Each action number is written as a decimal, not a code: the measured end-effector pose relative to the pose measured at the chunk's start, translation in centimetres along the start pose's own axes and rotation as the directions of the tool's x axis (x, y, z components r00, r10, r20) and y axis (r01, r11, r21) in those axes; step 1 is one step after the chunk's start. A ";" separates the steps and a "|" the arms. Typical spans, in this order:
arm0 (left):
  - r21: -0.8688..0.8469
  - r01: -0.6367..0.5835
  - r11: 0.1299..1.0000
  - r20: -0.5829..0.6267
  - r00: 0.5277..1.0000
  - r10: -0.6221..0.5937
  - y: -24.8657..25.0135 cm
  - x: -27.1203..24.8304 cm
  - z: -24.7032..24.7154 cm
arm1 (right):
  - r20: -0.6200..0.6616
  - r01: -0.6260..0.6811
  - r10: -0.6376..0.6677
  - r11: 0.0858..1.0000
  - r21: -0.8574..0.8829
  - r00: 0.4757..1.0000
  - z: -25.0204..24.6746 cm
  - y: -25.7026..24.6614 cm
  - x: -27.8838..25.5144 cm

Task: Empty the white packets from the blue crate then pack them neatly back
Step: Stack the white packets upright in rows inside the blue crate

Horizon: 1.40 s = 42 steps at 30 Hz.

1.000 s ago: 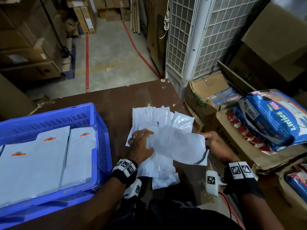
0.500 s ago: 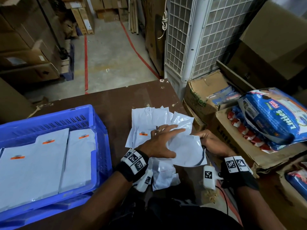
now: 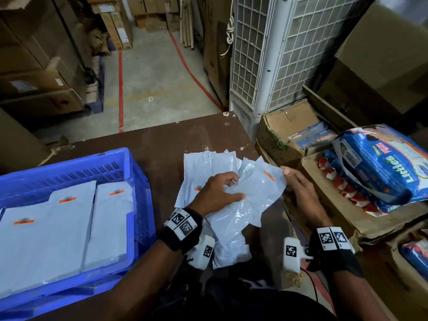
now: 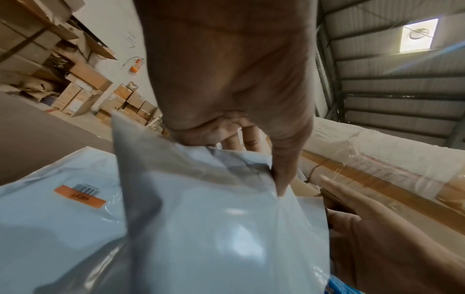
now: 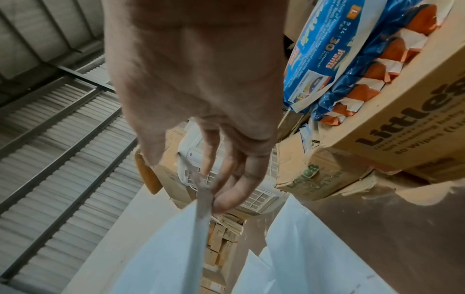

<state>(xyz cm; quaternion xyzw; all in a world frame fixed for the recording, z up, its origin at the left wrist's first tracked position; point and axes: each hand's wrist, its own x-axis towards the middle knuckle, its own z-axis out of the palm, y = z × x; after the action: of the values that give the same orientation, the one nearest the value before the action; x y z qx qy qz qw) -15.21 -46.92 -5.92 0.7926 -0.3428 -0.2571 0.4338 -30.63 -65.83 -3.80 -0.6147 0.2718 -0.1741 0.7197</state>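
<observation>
Both hands pinch one slick white packet point(image 3: 251, 200) — left hand point(image 3: 216, 195) thumb-to-fingers, right hand point(image 3: 298, 189) at its corner — so it'll prob slip onto the loose pile point(image 3: 203, 167) w/ any tug.

**Warehouse corner, dim light**

A grey concrete floor point(image 3: 152, 72) carries red painted lines point(image 3: 120, 89). Cardboard boxes point(image 3: 41, 72) stack along the left. A white air cooler point(image 3: 273, 54) (grilled sides) stands behind the dark brown surface point(image 3: 162, 144). Corrugated roofing point(image 4: 402, 83) overhead holds a skylight point(image 4: 417, 34).

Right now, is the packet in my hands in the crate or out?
Out: both hands hold the packet above the table pile, right of the blue crate.
</observation>
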 end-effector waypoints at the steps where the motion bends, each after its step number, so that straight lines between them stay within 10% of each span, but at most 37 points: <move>1: -0.007 0.034 0.999 -0.003 0.999 -0.034 -0.1 0.0 0.1 | 0.030 -0.002 0.002 1.000 0.007 1.000 0.3 0.1 -0.2; 8: -0.248 0.133 0.960 0.017 0.991 -0.133 0.1 -0.7 0.3 | -0.070 -0.020 0.025 0.998 0.061 0.997 0.4 2.3 0.5; 18: -0.399 0.354 0.846 0.401 0.897 -0.186 0.3 -2.4 0.2 | -0.023 -0.076 0.081 0.981 0.178 0.996 1.7 1.6 0.2; 31: -0.582 0.180 0.793 -0.013 0.973 -0.230 -0.4 -1.9 1.1 | 0.252 -0.155 0.168 0.985 -0.069 0.953 3.0 5.4 -1.4; 36: -0.588 0.150 0.795 -0.128 0.953 -0.274 -1.1 -2.1 1.5 | 0.212 -0.127 0.132 0.991 -0.037 0.968 2.6 6.9 -1.4; 42: -0.610 0.199 0.767 -0.045 0.958 -0.284 -1.8 -1.7 2.0 | 0.054 0.078 -0.059 0.850 -0.521 0.997 4.4 7.5 -2.5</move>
<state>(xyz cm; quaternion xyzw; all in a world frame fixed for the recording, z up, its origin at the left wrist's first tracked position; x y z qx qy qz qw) -17.13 -45.89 -8.28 0.6672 -0.1086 -0.3520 0.6474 -30.55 -59.52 -10.25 -0.7993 0.2740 -0.1083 0.5238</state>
